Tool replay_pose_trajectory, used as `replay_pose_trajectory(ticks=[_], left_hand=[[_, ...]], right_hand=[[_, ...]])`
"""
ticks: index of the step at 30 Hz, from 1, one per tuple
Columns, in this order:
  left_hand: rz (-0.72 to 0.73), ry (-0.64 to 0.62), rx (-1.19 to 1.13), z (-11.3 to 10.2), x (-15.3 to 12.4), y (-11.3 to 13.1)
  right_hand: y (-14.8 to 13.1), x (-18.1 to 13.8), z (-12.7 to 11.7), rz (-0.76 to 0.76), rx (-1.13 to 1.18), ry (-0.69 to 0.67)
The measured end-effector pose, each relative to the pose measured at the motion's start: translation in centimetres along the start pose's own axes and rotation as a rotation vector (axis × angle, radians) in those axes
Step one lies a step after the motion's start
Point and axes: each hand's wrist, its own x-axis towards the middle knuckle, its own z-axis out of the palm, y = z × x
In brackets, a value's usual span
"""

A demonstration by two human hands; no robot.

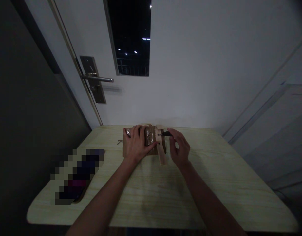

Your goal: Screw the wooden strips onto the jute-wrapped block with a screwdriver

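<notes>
A small brown cardboard piece (152, 151) with shiny clear tape (149, 136) across it lies near the far edge of the table. Spread over its left part, my left hand (136, 144) holds it down, fingers bent toward its far edge and thumb stretched to the right. A pale flat strip (161, 154), wood-like, crosses the cardboard's right end and has a small dark hole. Between the fingers of my right hand (179, 146) is a slim black-handled screwdriver (167, 133), its thin tip pointing left at the strip. Thin dark pieces (120, 141), perhaps screws, show left of the cardboard.
The pale wood-grain table (146, 196) stands against a white door (190, 65) with a metal handle (99, 79) and a dark window (131, 36). A pixelated dark object, probably a phone (82, 175), lies on the table's left side.
</notes>
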Motion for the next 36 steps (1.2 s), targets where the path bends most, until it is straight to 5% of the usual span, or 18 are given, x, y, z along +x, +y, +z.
replay_pose_trajectory(ticks=[6,19,25,36], left_hand=[[-0.003,-0.005,0.010,-0.09,-0.01,0.05],[-0.009,-0.020,0.002,-0.24,0.01,0.15],[-0.007,-0.007,-0.005,-0.04,-0.03,0.07],[-0.005,-0.016,0.001,-0.32,0.04,0.21]], right_hand=[[-0.11,0.16,-0.02,0.029,-0.060,0.084],[-0.04,-0.04,0.06,-0.003,-0.061,0.010],[0.19,-0.21,0.31,0.032,-0.035,0.142],[-0.25,-0.06,-0.05,0.011,-0.036,0.039]])
